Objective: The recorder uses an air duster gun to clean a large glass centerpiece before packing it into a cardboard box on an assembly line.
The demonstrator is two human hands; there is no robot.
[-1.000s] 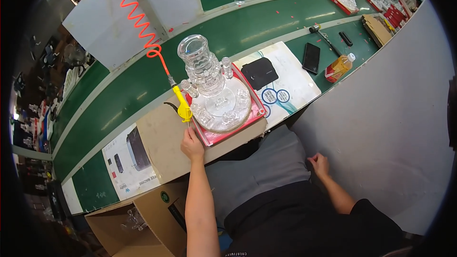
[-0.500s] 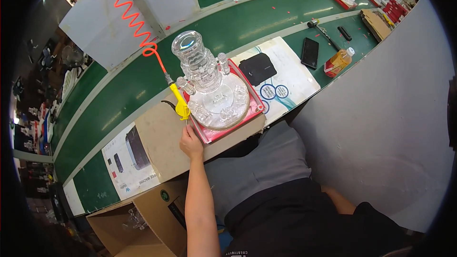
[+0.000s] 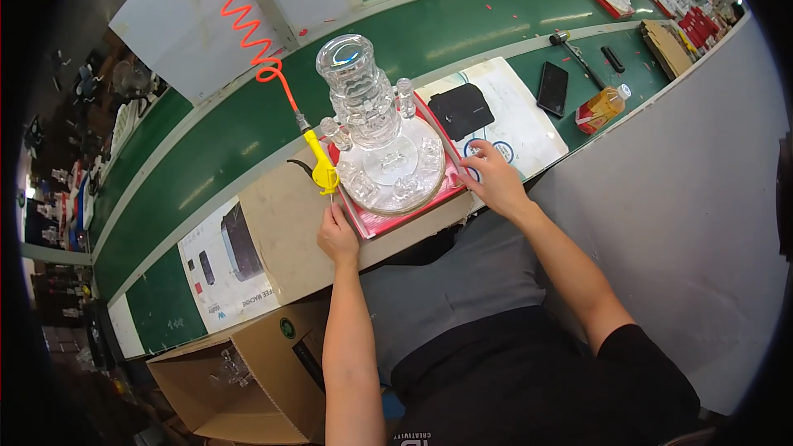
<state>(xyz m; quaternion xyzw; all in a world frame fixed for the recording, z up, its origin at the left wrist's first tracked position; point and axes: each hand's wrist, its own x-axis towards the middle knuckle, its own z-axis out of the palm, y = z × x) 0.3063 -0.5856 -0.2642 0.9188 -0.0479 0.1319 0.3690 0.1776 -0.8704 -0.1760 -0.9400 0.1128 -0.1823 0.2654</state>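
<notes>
A clear, tiered glass-like piece (image 3: 363,99) stands on a round clear base (image 3: 392,169) in a red tray (image 3: 450,186). Small clear figures sit around the base. My left hand (image 3: 337,235) is closed at the tray's near left edge. A yellow air gun (image 3: 322,163) points its thin nozzle down to those fingers; whether they pinch the nozzle or the tray rim is hidden. At the tray's right side, my right hand (image 3: 497,182) has its fingers apart, thumb side close to the rim, holding nothing visible.
An orange coiled hose (image 3: 244,21) hangs to the air gun. Right of the tray lie a black flat piece (image 3: 461,111), a phone (image 3: 553,88), a drink bottle (image 3: 603,109) and a hammer-like tool (image 3: 578,58). An open cardboard box (image 3: 277,363) stands below the table edge.
My right hand has come up from beside my body to the tray's right side. My left hand stays at the tray's left edge. The whole view has shifted slightly.
</notes>
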